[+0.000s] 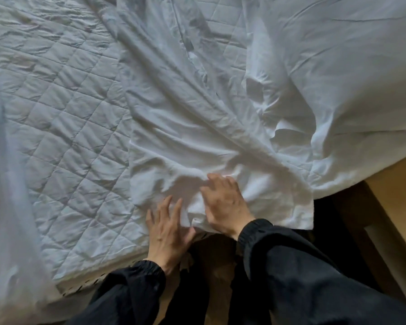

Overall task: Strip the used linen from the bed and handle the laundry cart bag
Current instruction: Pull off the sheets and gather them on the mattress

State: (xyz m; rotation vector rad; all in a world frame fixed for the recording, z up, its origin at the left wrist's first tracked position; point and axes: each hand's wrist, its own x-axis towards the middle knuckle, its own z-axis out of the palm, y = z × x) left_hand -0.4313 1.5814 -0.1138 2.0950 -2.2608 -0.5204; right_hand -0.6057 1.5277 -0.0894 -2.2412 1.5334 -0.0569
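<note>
Sheet: the white crumpled cotton bed sheet (197, 127) runs diagonally across the middle of the bed (85, 286). Its free corner is at the near edge, under both my hands.
Left hand: left hand (168, 233) is released, fingers straight & spread, flat by the sheet's near hem. It grips nothing.
Right hand: right hand (225, 205) is also released, palm down on the sheet corner. Fingers are only lightly bent, pressing rather than pinching as far as I can tell.
Bed: the pale quilted mattress pad (63, 118) is bare on the left half. The white puffy duvet (349, 78) is piled along the right edge & overlaps the sheet.
Cart bag: not in view.
Risk 1: I have no real hold yet, so pulling w/ flat palms prob just slides & bunches the fabric.
Risk 2: the duvet weighs down the sheet's right side. A hard tug could stall, or drag the duvet off the right edge.
Risk 3: grabbing too deep could catch the pad & lift it w/ the sheet.
Risk 4: the loose corner hangs past the near edge by my legs, a trip hazard if I step back.
</note>
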